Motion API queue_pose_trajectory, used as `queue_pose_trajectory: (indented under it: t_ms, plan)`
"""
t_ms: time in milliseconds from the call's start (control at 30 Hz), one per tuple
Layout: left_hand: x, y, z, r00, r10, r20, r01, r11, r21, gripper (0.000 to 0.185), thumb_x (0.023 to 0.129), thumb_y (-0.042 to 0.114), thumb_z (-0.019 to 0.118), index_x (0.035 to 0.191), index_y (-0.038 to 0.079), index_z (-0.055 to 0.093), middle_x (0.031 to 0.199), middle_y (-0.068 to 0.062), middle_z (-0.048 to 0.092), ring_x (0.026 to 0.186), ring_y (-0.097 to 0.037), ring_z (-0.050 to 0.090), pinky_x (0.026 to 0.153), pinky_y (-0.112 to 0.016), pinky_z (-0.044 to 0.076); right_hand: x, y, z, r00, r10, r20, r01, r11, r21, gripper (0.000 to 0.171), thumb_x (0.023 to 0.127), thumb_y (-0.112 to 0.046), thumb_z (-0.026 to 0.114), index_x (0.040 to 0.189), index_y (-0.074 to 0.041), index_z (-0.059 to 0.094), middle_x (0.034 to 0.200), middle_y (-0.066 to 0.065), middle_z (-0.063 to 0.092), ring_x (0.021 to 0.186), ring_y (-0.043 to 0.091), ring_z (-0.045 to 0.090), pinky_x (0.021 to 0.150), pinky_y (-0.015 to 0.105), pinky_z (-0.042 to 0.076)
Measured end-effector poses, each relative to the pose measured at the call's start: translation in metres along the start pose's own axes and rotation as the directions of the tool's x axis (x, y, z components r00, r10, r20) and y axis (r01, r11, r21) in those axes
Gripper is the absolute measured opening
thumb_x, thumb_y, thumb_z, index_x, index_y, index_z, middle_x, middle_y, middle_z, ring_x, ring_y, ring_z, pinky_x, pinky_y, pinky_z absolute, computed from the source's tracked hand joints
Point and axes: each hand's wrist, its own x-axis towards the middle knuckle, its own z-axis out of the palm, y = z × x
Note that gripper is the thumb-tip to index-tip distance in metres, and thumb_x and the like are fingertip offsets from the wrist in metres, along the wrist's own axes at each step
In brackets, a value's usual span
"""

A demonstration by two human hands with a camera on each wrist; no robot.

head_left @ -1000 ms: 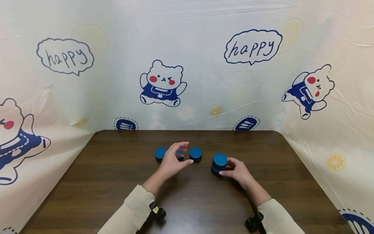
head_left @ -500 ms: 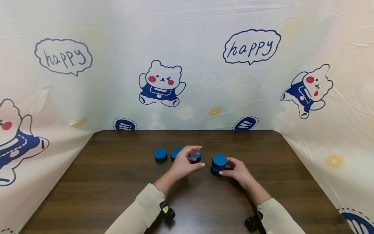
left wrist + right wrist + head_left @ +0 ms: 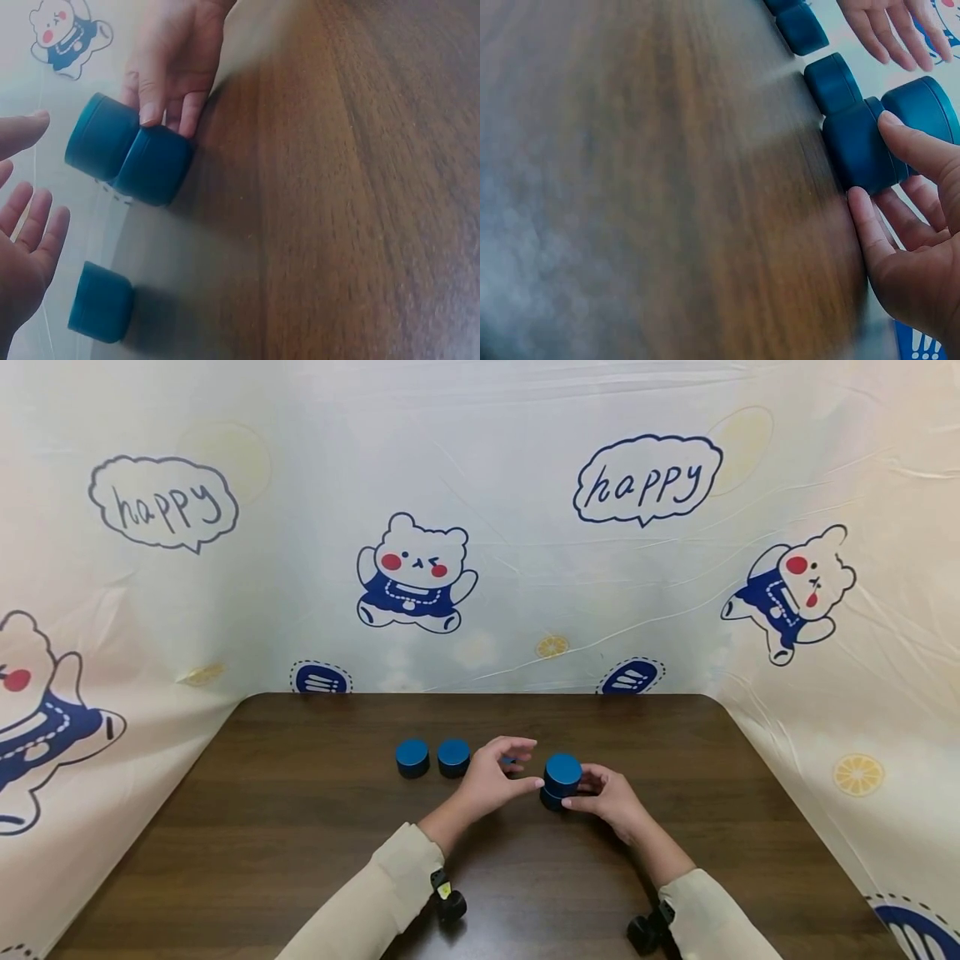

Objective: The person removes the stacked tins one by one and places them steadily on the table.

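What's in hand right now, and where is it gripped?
The right hand holds the lower blue cylinder by its side wall. The upper blue cylinder rests on it, ungripped; the left hand beside them holds nothing.

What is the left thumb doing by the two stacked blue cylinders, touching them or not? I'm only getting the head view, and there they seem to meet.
Observer: Not touching. The left wrist view shows a gap between the left hand's thumb and the upper cylinder.
Operator: Okay, and what is that hand mostly hiding from me?
Observer: A single blue cylinder; the left wrist view shows it standing apart from the lower cylinder.
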Motion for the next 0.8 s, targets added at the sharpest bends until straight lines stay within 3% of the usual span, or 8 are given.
queue_pose_trajectory:
  t_ms: [433,567,800]
  plan:
    - [0.009,-0.005,0.016,0.999,-0.012,0.049,0.01,0.999,0.043,0.053,0.078,0.021,0.084,0.126,0.012,0.064,0.125,-0.009,0.059,0.112,-0.022,0.061,0.09,-0.033,0.054,-0.001,-0.002,0.001,1.0,-0.018,0.005,0.018,1.0,0.017,0.05,0.078,-0.008,0.083,0.123,0.001,0.062,0.115,0.013,0.066,0.106,0.028,0.06,0.089,0.038,0.054]
    - [0.011,-0.006,0.021,0.998,-0.029,0.063,0.026,0.998,0.056,0.057,0.077,0.024,0.085,0.128,0.01,0.063,0.124,-0.003,0.059,0.111,-0.019,0.061,0.089,-0.033,0.054,-0.001,-0.002,0.001,1.0,-0.023,0.0,0.023,1.0,0.019,0.05,0.076,-0.007,0.084,0.121,0.001,0.062,0.113,0.013,0.066,0.105,0.028,0.061,0.088,0.035,0.054]
    - [0.012,-0.008,0.031,0.997,-0.035,0.071,0.03,0.998,0.06,0.057,0.078,0.026,0.084,0.128,0.011,0.063,0.123,-0.003,0.06,0.104,-0.017,0.064,0.086,-0.028,0.054,-0.001,-0.001,0.001,0.999,-0.039,0.006,0.039,0.998,0.047,0.05,0.075,-0.005,0.084,0.119,0.002,0.063,0.111,0.013,0.067,0.103,0.028,0.062,0.085,0.03,0.055]
